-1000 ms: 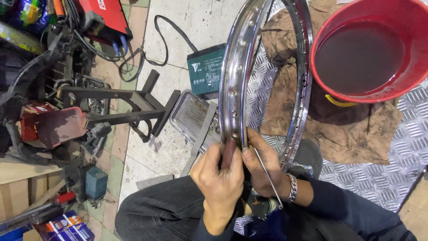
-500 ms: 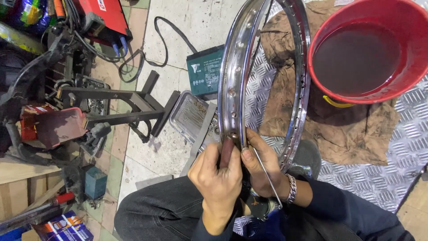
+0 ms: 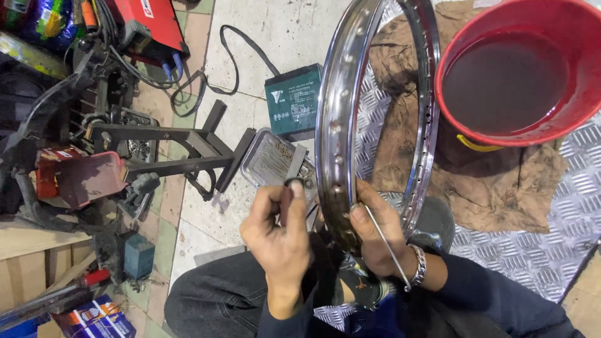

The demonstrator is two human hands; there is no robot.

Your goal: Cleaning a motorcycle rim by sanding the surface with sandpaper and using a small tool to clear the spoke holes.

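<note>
A chrome wheel rim [image 3: 332, 106] stands upright on edge between my knees. My right hand [image 3: 375, 235], with a bracelet on its wrist, grips the rim's lower edge and pinches a thin metal spoke [image 3: 391, 253] that slants down toward my wrist. My left hand [image 3: 278, 238] is just left of the rim and apart from it. It is closed around a short dark tool [image 3: 289, 191] with a ring-shaped tip pointing up. The rim's lowest part is hidden behind my hands.
A red bucket [image 3: 588, 94] of dark liquid sits on a brown cloth [image 3: 501, 181] over diamond-pattern metal plate [image 3: 551, 250]. A green battery [image 3: 294, 100], a metal tray [image 3: 266, 159], a black steel stand [image 3: 181, 144] and cluttered machine parts lie to the left.
My left hand has pulled the dark tool leftward off the rim. My right hand stays on the rim with the spoke.
</note>
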